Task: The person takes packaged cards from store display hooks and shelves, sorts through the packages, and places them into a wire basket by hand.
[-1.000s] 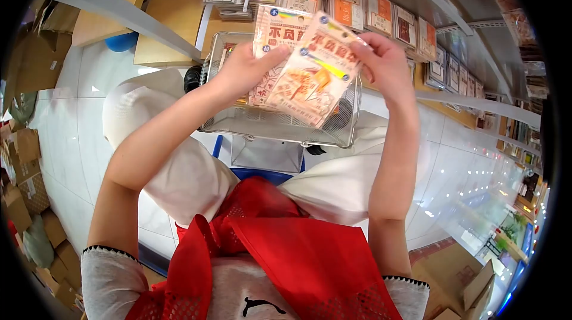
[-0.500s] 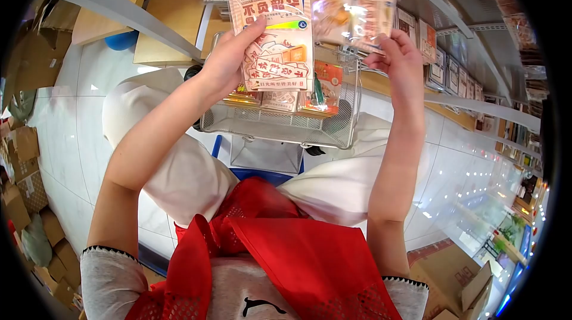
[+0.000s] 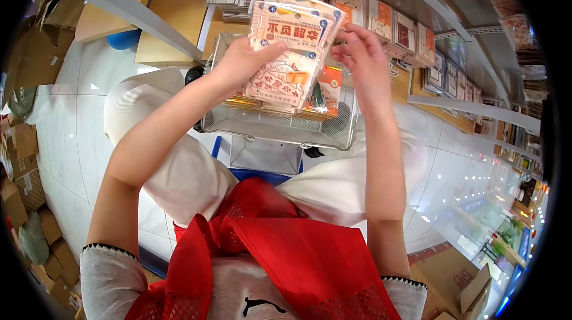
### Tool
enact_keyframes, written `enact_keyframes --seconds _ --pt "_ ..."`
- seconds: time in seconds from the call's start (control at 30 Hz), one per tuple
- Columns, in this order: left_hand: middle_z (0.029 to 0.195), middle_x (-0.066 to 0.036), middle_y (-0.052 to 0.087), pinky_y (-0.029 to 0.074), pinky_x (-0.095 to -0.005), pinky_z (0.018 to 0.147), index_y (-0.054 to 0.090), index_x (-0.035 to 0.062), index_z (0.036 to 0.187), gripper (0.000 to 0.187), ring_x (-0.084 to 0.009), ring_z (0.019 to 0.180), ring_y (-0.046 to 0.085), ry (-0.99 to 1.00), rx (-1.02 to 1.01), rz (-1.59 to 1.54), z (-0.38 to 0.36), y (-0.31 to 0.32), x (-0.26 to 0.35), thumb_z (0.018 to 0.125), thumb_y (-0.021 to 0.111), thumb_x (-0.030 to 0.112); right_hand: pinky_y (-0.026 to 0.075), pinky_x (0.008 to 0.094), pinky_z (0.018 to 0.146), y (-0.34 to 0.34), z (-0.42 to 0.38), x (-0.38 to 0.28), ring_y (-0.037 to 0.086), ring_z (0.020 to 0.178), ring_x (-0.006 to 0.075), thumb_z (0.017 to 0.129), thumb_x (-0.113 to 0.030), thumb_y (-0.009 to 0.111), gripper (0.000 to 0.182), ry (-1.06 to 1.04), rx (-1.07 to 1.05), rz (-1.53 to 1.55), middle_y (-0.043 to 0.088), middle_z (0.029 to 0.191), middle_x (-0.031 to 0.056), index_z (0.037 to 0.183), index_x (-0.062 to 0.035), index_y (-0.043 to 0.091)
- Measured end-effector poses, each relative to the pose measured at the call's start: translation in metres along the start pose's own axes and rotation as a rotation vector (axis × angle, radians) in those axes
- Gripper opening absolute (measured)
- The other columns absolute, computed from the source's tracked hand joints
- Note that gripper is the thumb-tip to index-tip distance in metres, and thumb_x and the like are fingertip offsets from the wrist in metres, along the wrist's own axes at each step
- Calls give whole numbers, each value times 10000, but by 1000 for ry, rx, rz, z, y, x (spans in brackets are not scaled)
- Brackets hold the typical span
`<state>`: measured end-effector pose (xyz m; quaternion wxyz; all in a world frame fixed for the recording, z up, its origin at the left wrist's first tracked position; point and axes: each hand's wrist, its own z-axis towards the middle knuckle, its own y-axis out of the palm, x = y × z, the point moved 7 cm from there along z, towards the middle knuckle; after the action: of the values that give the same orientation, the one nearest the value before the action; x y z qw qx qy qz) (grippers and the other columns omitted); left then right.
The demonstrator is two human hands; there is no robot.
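Clamping flat, cream-and-pink plastic packets [image 3: 292, 77] is the left hand [image 3: 245, 61]; the right hand [image 3: 364, 53] sits half-curled at their right edge, its hold unclear.

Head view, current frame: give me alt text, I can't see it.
Left hand holds overlapping, clear-wrapped printed packets above a wire basket; the right hand is at their right edge, contact unclear. Stacked packs lie beyond the basket.

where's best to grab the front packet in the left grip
Probably pinch the lower right corner of the front packet, coming from the right. It is flat and thin, and the left grip covers part of its left edge. Higher up, the rear packet sticks out behind it, so both might get caught.
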<state>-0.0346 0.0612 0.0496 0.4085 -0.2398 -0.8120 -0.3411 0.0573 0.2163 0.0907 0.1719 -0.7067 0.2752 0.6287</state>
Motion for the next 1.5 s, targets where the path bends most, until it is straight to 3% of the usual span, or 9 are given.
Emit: enact_keyframes --seconds 0.1,0.27,0.53,0.93,1.07,1.1,1.2,1.4,1.5 --pt "937 -128 608 526 -262 644 515 -65 1055 316 -153 772 617 80 87 -14 4 -8 7 821 585 135 458 240 679 20 -9 18 549 758 106 851 -205 548 348 46 -92 -145 559 970 74 1089 31 453" --pt "913 -108 612 513 -259 627 525 -62 1032 301 -142 759 610 122 112 9 4 -7 5 805 604 120 414 184 555 31 -10 41 490 634 47 770 -136 641 327 24 -108 -203 555 804 48 984 47 477" --pt "1066 -94 557 452 -261 778 464 -30 1130 412 -125 913 556 83 55 -151 6 -8 9 913 410 316 414 186 536 17 -4 30 503 603 47 769 -61 617 121 91 -1 -115 563 696 16 832 14 545" --pt "996 -62 593 460 -239 754 515 -6 1063 257 -91 865 561 339 101 -61 4 -29 44 893 481 184 468 260 750 -40 18 4 581 830 164 892 -179 425 209 -40 174 544 580 952 82 983 -7 500" --pt "944 -59 609 485 -220 681 528 -7 1051 236 -85 781 580 332 134 -51 3 -30 42 857 540 127 391 246 490 -3 11 -13 447 498 122 908 -230 384 221 -180 -623 839 506 597 30 793 -69 483" --pt "927 -55 612 484 -214 662 534 -6 1044 236 -81 763 581 320 142 -56 2 -29 41 848 553 124 296 246 416 -14 9 8 307 418 94 909 -265 388 292 -49 -266 736 403 485 12 685 -84 436" --pt "904 -51 615 485 -208 643 541 -10 1038 246 -76 740 583 294 156 -8 0 -24 36 835 574 127 369 215 452 5 -2 18 446 487 82 879 -244 483 270 108 -35 181 507 586 5 717 -36 538" --pt "948 -28 597 477 -211 708 521 -7 1108 298 -59 823 558 248 206 139 0 -19 21 850 557 138 450 244 640 26 -9 22 562 668 97 807 -139 600 208 56 -15 -100 615 797 61 960 -1 576" --pt "1086 -72 546 467 -221 746 453 17 1196 368 -90 887 551 481 108 110 3 -16 41 835 520 42 423 200 531 4 1 10 540 604 76 839 -103 542 162 34 65 68 612 787 56 970 -12 567"
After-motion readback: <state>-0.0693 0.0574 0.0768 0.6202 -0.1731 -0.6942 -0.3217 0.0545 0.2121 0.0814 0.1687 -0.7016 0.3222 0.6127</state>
